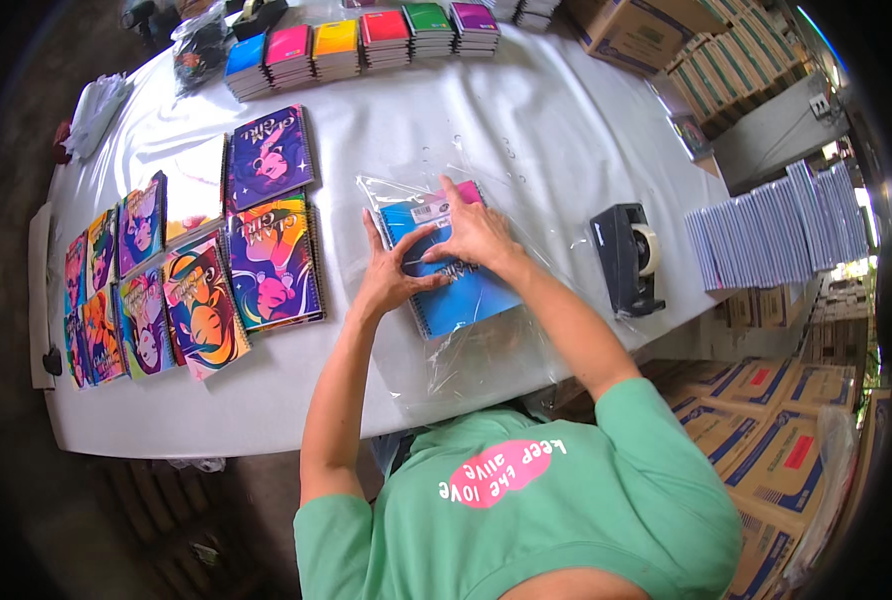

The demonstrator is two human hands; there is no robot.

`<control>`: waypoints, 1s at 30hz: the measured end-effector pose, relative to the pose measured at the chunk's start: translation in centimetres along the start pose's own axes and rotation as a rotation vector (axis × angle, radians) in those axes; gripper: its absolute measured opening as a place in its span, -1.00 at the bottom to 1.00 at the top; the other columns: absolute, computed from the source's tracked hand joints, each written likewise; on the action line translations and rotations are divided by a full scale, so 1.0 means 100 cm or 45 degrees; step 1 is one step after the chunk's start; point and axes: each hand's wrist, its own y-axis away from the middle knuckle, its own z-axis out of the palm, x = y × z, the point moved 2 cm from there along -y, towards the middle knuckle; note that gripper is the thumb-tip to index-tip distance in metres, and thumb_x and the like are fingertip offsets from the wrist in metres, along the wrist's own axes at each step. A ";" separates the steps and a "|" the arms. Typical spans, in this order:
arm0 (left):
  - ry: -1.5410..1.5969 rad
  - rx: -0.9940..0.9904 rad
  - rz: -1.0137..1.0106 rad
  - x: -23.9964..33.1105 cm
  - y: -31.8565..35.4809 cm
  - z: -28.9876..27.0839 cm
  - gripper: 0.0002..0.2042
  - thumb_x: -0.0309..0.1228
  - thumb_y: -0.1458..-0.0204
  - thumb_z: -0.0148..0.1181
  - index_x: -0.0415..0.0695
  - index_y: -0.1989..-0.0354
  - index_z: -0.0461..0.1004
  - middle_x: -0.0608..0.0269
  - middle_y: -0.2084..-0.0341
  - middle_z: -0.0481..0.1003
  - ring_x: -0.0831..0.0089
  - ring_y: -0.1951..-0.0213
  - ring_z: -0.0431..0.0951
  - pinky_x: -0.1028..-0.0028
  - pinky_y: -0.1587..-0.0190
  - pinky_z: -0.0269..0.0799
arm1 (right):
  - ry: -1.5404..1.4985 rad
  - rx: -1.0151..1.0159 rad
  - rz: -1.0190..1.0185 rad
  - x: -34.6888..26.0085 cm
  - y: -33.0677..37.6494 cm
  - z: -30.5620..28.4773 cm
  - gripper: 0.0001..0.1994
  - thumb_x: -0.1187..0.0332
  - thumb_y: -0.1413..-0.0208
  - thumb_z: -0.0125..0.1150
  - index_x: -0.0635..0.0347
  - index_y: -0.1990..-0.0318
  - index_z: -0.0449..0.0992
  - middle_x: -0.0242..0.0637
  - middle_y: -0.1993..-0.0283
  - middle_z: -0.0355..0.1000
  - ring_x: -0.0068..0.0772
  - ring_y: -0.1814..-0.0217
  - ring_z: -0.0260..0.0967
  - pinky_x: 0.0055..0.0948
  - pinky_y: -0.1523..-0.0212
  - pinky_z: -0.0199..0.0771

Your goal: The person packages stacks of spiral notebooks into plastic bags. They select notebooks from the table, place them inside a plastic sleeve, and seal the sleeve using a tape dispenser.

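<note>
Blue notebook (461, 285) under both hands.

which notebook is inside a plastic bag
The blue spiral notebook under both hands, left hand and right hand; the colourful ones lie bare on the table.

The scene is viewed from a single head-worn fisheye camera, aimed steeply down and forward over the wearer's green shirt (526, 510) onto the white surface (526, 120). The surface is seen at arm's length, its edges bent toward the rim. Stacked cardboard boxes (766, 440) are caught at right.
</note>
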 end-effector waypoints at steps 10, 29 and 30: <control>0.910 0.453 -0.070 0.036 0.031 0.021 0.22 -0.03 0.24 0.35 -0.06 -0.33 -0.62 -0.04 -0.32 -0.16 0.15 -0.32 -0.09 0.26 -0.32 -0.16 | -1.459 0.183 -0.289 0.080 0.041 0.043 -0.04 0.19 0.21 0.47 0.23 -0.31 -0.05 -0.14 -0.24 0.12 -0.25 -0.31 0.04 -0.34 -0.29 0.05; -0.037 1.206 0.721 0.051 0.083 0.024 -0.32 -0.21 0.36 0.51 -0.15 -0.01 0.39 0.10 0.08 0.34 0.13 0.03 0.37 0.21 -0.04 0.30 | -0.978 0.939 -0.653 0.083 0.129 0.018 0.01 0.24 0.35 0.53 0.09 -0.30 0.00 -0.11 -0.35 -0.03 -0.12 -0.32 0.05 -0.20 -0.29 0.08; -0.126 1.260 0.772 0.049 0.089 0.014 -0.31 -0.18 0.35 0.51 -0.13 -0.03 0.38 0.12 0.10 0.33 0.15 0.03 0.36 0.21 -0.05 0.28 | -1.104 0.952 -0.588 0.082 0.135 0.010 -0.05 0.24 0.34 0.53 0.05 -0.28 0.07 -0.12 -0.34 0.01 -0.10 -0.33 0.05 -0.17 -0.30 0.05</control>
